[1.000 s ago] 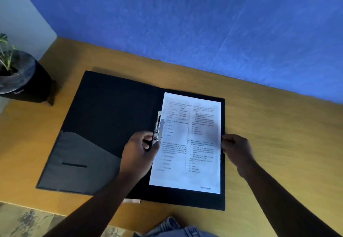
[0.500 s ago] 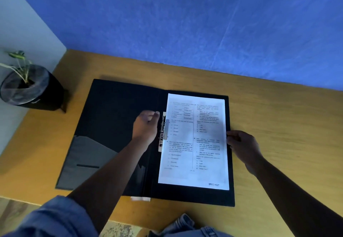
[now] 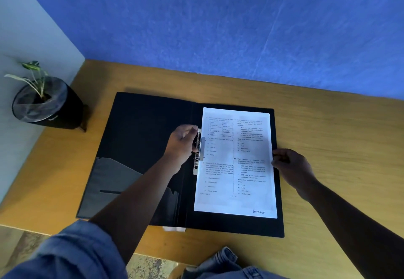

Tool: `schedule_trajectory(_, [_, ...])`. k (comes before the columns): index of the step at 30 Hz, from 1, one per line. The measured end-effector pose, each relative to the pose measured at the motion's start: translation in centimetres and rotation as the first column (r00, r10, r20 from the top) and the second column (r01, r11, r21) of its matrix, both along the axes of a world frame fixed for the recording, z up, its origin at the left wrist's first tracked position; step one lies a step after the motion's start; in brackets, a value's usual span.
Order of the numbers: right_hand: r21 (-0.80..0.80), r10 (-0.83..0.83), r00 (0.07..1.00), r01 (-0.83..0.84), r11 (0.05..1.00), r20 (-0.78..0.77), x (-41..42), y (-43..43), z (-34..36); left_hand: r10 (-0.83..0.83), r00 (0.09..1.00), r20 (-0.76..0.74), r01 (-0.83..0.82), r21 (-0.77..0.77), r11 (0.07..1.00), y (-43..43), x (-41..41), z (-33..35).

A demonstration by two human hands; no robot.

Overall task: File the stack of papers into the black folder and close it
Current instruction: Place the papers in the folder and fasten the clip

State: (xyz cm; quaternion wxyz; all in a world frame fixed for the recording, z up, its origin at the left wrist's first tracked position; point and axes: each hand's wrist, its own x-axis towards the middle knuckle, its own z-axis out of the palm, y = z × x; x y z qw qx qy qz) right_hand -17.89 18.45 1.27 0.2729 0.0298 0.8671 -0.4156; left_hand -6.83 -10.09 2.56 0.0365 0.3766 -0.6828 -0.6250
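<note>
The black folder [image 3: 140,147] is laid open on the desk [image 3: 328,125], with the stack of papers [image 3: 236,165] set on its right half under the metal clip [image 3: 199,152] at the spine. The left hand [image 3: 182,145] is curled at the clip's upper end, its fingertips hidden behind it, so a grip cannot be told. The papers' right edge is pinched by the right hand [image 3: 290,167], whose fingertips are partly lost in shadow; the print is blurred except "SPEED POST".
</note>
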Motion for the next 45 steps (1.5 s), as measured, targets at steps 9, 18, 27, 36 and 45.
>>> schedule_trajectory(9, [0.004,0.009,1.000,-0.009,1.000,-0.010,0.0,-0.1,0.0,0.042,0.999,-0.026,-0.041,0.034,0.999,0.1,2.0,1.2])
schedule_trajectory(18, [0.009,0.034,0.999,-0.034,0.999,-0.018,0.1,0.1,0.0,0.034,0.999,0.032,-0.034,0.003,0.999,0.7,5.4,1.3])
schedule_trajectory(27, [0.017,0.033,0.999,-0.033,0.999,-0.010,0.0,0.3,-0.3,0.057,0.973,0.222,-0.086,0.124,0.989,0.3,5.9,1.7])
schedule_trajectory(36, [0.009,0.034,0.999,-0.034,0.999,-0.010,-0.1,0.4,-0.6,-0.021,0.934,0.356,-0.050,0.189,0.981,-0.9,4.9,2.7])
schedule_trajectory(45, [0.006,0.039,0.999,-0.039,0.999,-0.011,-0.1,0.4,-0.6,-0.071,0.871,0.486,0.044,0.066,0.997,-0.9,4.6,2.0])
